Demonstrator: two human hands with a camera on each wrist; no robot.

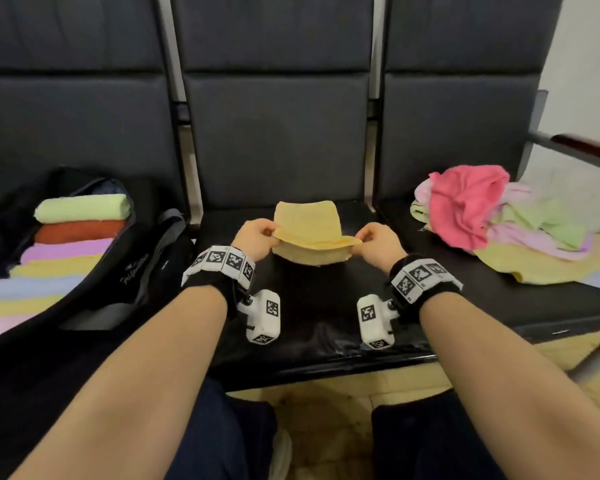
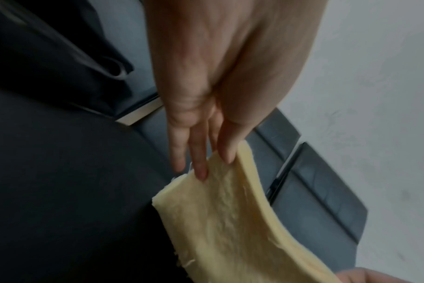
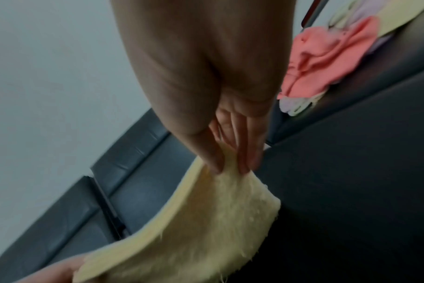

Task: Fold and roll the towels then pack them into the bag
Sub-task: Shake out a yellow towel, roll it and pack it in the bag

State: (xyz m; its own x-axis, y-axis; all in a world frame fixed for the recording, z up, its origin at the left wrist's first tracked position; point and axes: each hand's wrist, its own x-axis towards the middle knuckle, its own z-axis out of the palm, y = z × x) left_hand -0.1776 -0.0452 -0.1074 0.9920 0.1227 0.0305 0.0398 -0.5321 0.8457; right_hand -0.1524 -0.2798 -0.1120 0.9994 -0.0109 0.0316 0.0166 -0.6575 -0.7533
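**Two hands, one yellow towel, mid-fold on the bench seat**

Both hands are on the same yellow towel (image 1: 307,225) — the left hand (image 1: 253,239) pinches its near-left corner, the right hand (image 1: 378,245) pinches the near-right one. Between them the near edge is lifted off the black seat (image 1: 309,317) and stretched into a shallow curve, while the far part of the towel lies on the seat beyond the fingertips. Under the raised edge you can see another layer of the same towel, so it's already doubled over.

From the left wrist view, the left hand's fingers (image 2: 201,168) lie fairly straight along the cloth with the thumb on the other side of it. The right wrist view shows the mirror of that: right hand fingers (image 3: 247,157) and thumb clamped on the corner, fuzzy edge hanging below.

Out past the left hand sits the open black bag (image 1: 129,271), with rolled towels lined up inside — green (image 1: 82,207) at the far end, then orange (image 1: 80,232), purple (image 1: 66,252), yellow, pale blue and more coming toward the near edge of the frame.

Out past the right hand, on the next seat over, there's a loose heap of unfolded towels (image 1: 520,230) with a hot pink one (image 1: 465,206) crumpled on top, and green, lilac and yellow ones under and beside it.

Each wrist has a black strap with black-and-white marker tags and a white camera block hanging off it.
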